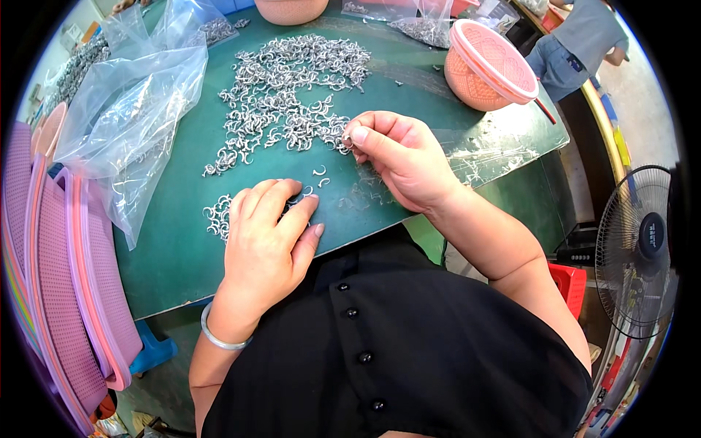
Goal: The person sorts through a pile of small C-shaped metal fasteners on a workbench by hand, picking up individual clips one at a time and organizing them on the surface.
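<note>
Many small, silver, C-shaped metal pieces [307, 62] lie in a large loose heap on the green table top [182, 164]. My right hand [405, 157] is at the heap's near right edge, thumb and forefinger pinched on one small curved metal piece, mostly hidden by the fingertips. Palm down, my left hand [266, 233] lies over a smaller group of the same pieces [217, 217], its fingers somewhat apart; what is beneath the palm is hidden. Two loose curved pieces [322, 177] lie between the hands.
A clear plastic bag [131, 109] lies on the left, beside stacked purple perforated baskets [95, 270]. At the back right stand a pink woven-pattern basket [475, 77] and bags of metal parts [427, 31]. A black fan [639, 248] is on the right; a person [584, 44] stands beyond.
</note>
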The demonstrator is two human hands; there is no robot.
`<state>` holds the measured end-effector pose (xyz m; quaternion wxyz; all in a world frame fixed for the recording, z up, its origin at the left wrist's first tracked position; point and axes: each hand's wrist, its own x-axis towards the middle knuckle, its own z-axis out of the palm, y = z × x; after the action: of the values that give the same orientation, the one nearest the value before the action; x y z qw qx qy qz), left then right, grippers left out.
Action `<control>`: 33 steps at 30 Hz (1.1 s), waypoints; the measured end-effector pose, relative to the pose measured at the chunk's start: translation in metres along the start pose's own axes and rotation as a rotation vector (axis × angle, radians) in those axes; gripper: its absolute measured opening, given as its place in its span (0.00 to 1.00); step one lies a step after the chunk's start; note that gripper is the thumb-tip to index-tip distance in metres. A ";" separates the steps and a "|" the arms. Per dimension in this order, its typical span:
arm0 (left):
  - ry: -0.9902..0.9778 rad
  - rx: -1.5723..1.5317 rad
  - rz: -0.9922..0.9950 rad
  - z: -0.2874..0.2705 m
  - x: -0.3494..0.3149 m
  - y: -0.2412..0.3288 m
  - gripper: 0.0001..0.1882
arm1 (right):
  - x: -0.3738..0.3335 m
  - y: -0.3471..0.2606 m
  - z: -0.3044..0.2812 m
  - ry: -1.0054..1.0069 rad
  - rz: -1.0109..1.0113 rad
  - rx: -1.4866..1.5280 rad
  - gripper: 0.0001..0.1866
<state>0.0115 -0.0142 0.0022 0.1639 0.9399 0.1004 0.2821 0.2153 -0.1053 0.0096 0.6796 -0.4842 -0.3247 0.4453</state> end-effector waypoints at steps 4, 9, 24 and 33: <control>-0.010 -0.008 -0.016 0.001 -0.001 -0.001 0.15 | -0.001 -0.001 0.002 -0.016 -0.009 0.010 0.10; 0.003 -0.008 -0.003 0.000 0.000 0.000 0.15 | -0.003 0.007 -0.005 -0.120 -0.632 -0.932 0.02; 0.002 0.001 -0.002 0.000 0.002 0.000 0.16 | -0.005 0.008 -0.006 -0.178 -0.669 -1.219 0.05; -0.113 0.073 -0.005 -0.004 0.003 0.004 0.24 | -0.004 -0.007 -0.009 -0.216 -0.727 -1.315 0.10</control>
<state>0.0125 -0.0164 0.0084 0.1359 0.9594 0.1036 0.2244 0.2238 -0.1129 0.0128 0.3192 -0.6058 -0.7273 -0.0471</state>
